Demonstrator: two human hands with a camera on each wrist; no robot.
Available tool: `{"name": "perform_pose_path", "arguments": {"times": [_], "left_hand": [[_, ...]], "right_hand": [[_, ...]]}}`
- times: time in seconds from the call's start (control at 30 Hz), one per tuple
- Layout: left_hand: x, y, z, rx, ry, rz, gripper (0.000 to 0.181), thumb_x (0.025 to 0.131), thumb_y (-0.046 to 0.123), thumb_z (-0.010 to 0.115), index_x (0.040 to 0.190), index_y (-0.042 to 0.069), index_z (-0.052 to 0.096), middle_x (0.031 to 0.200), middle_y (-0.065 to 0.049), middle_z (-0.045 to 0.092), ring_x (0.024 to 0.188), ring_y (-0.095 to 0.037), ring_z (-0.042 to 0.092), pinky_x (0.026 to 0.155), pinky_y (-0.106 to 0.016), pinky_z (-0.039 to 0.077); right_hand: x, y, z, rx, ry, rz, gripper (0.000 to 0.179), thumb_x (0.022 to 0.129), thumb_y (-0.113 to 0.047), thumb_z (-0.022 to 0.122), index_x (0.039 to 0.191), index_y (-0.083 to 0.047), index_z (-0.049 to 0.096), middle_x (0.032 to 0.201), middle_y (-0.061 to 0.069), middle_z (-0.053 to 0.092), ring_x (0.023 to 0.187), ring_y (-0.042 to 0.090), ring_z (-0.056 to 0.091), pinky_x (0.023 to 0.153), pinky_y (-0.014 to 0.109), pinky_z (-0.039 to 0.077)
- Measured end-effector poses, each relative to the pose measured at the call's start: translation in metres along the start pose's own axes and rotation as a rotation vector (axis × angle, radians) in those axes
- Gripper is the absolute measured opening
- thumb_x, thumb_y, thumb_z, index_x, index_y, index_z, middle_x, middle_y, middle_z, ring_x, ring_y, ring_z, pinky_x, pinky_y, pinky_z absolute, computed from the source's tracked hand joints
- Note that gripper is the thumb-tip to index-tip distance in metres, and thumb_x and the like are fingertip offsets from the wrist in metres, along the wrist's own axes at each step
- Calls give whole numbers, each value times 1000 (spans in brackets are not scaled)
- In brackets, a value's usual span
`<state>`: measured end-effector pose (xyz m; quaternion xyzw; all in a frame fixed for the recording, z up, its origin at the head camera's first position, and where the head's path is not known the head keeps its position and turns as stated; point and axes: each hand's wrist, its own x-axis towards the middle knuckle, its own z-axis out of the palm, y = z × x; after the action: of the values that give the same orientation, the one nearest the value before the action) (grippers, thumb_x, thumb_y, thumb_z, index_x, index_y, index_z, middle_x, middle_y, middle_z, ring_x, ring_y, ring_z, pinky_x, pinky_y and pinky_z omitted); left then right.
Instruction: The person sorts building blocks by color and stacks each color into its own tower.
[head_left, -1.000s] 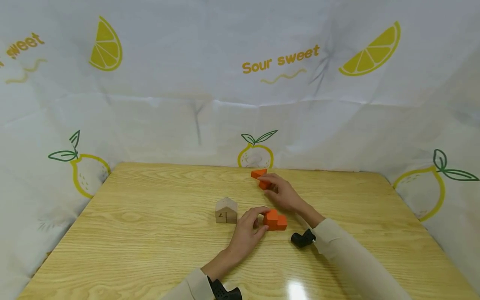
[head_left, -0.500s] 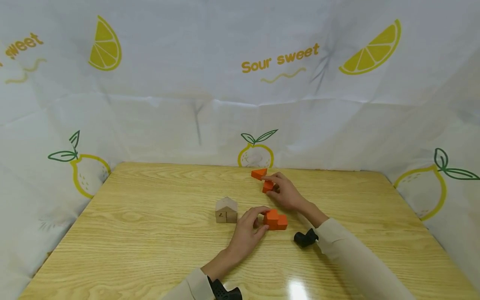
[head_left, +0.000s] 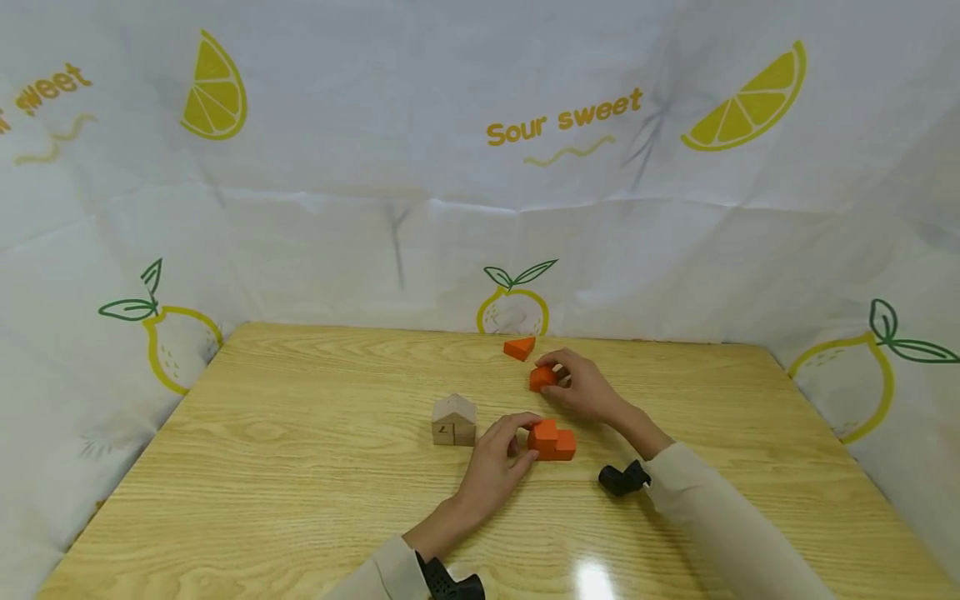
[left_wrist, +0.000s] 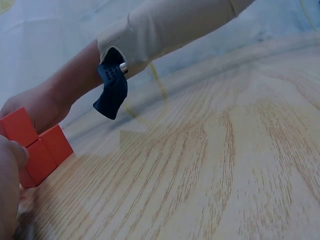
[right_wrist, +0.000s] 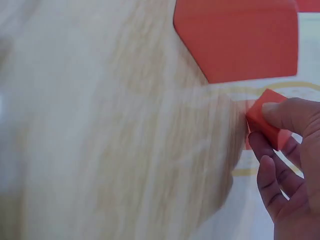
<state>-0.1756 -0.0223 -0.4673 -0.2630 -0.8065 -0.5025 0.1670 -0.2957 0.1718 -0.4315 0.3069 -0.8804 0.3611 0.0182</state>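
My left hand (head_left: pixel 491 467) pinches the left side of a small group of orange blocks (head_left: pixel 555 443), one block sitting higher than those beside it. In the left wrist view the thumb lies against these blocks (left_wrist: pixel 42 160). My right hand (head_left: pixel 585 390) pinches a single orange block (head_left: pixel 542 380) behind the group. The right wrist view shows that block (right_wrist: pixel 267 120) tilted between thumb and fingers. Farther back lies an orange triangular block (head_left: pixel 518 348), touched by neither hand. A plain wooden house-shaped block form (head_left: pixel 453 421) with a dark mark stands left of my left hand.
The wood-grain table (head_left: pixel 300 467) extends to both sides and toward the front. A white sheet (head_left: pixel 337 250) printed with lemons hangs at its back and sides. Black wrist devices (head_left: pixel 624 478) are worn at both cuffs.
My right hand has drawn the single orange block away from the triangular block, rightward and slightly nearer. The left hand and its orange blocks stay in place.
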Motion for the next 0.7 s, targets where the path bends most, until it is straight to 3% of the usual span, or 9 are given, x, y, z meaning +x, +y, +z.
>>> {"name": "perform_pose_path", "arguments": {"times": [0.37,0.5,0.7], "left_hand": [[-1,2,0,-10,-14,-12,48,86,2,71,128,18,54,109,3,58,73,-19,49,65,-21,40],[-1,1,0,-11,-13,-11,48,86,2,71,128,18,54,109,3,58,73,-18,48,65,-21,40],[0,0,0,-13,-5,-9,49,86,2,71,129,18,54,111,3,58,73,-17,48,65,-21,41]], "right_hand": [[-27,-1,-5,87,95,59,37,86,-12,73,121,-9,61,116,8,61,97,25,61,79,39,51],[-39,-4,-6,139,137,74,40,88,-13,71,125,-6,59,118,9,60,100,28,60,81,40,51],[-55,-8,-6,207,168,84,40,90,-12,69,127,-4,57,121,9,58,105,27,57,83,30,50]]}}
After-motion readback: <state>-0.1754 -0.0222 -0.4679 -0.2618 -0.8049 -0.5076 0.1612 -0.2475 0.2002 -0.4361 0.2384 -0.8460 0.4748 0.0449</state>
